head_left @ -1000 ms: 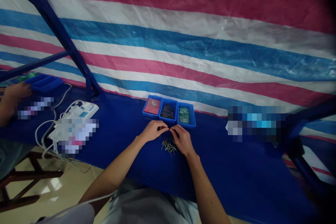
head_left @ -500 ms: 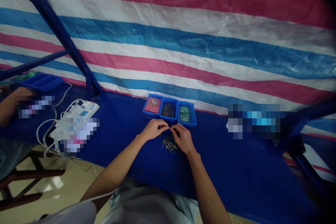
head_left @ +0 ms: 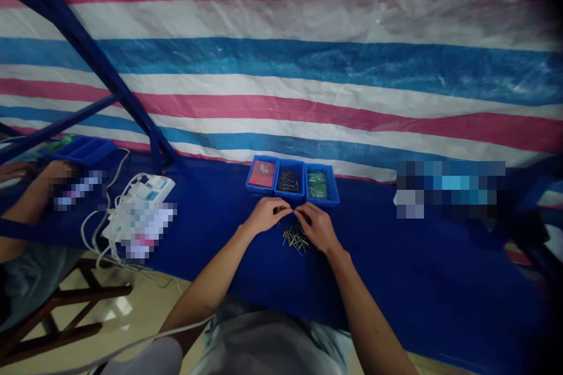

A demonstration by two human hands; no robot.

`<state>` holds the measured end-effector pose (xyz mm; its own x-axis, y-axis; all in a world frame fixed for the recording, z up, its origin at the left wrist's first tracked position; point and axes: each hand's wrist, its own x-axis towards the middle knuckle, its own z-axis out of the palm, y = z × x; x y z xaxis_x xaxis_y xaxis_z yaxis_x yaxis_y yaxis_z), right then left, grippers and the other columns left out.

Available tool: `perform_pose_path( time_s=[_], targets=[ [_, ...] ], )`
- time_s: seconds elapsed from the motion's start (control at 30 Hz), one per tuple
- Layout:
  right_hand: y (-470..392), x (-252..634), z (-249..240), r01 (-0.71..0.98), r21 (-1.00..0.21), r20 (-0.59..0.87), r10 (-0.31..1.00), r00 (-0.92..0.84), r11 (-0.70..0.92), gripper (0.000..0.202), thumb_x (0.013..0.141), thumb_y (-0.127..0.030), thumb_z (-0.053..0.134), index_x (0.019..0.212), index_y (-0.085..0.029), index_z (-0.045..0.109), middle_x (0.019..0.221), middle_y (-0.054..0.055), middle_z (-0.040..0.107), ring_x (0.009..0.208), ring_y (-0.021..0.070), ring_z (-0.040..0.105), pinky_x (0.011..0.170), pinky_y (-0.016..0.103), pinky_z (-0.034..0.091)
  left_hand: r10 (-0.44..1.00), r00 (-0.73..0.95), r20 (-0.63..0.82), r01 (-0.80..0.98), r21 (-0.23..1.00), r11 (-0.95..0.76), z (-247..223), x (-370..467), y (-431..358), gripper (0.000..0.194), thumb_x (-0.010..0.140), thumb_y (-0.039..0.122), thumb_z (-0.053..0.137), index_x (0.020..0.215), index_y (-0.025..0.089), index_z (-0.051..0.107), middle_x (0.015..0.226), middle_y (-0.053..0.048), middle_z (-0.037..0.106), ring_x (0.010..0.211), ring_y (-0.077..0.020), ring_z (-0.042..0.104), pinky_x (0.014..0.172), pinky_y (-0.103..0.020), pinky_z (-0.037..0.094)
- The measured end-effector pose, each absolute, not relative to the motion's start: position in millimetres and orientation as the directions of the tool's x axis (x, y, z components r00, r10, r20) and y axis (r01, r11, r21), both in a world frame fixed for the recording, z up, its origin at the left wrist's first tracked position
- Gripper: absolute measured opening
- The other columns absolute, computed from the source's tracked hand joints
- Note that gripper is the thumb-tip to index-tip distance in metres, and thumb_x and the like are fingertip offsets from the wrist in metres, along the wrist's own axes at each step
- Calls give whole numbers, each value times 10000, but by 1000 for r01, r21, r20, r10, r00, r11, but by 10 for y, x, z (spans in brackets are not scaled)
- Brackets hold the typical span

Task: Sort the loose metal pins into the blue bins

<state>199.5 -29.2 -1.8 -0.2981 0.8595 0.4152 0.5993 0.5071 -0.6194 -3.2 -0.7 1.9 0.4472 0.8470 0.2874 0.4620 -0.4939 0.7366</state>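
My left hand and my right hand meet at their fingertips above the blue table, each in a pinch. Whatever lies between the fingertips is too small to make out. Just below them is a loose pile of thin brass-coloured pins or screws. Beyond my hands stand three blue bins side by side: the left one holds a pink item, the middle one dark screw-like pieces, the right one small clear-green packets.
A white power strip with tangled cables lies left on the table. Further left, another person's hand is near a blue tray. Blue frame bars rise at the left; a striped sheet hangs behind.
The view has shifted, so the bins and my hands appear slightly further right. My hands keep the same fingertip pose. A second hand of the other person now shows at the far left.
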Motion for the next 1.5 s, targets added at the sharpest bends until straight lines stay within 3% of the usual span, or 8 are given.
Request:
perform_pose_path(
  time_s=[0.27, 0.87, 1.5],
  targets=[
    [-272, 1986, -40, 587, -628, 420, 857, -298, 511, 232, 1005, -326, 498, 988, -225, 706, 897, 63, 685, 794, 206, 649, 757, 318, 501, 841, 465, 278, 455, 739, -497, 30, -36, 1, 260, 967, 363, 578, 932, 160, 737, 811, -29, 695, 655, -123, 571, 651, -241, 426],
    [-280, 1993, 4, 523, -749, 312, 913, -263, 407, 265, 1008, -360, 486, 961, -213, 702, 874, 64, 671, 716, 184, 605, 675, 297, 475, 865, 443, 235, 501, 735, -457, 67, -15, -27, 292, 967, 393, 578, 935, 155, 745, 791, -39, 691, 654, -125, 577, 653, -238, 431],
    [-220, 1990, -64, 523, -729, 357, 897, -262, 443, 200, 990, -340, 536, 970, -215, 690, 824, 37, 644, 672, 171, 588, 641, 298, 455, 873, 427, 235, 479, 760, -439, 2, -21, 12, 262, 961, 373, 584, 925, 165, 739, 798, -26, 702, 632, -119, 575, 642, -229, 421]
  ],
)
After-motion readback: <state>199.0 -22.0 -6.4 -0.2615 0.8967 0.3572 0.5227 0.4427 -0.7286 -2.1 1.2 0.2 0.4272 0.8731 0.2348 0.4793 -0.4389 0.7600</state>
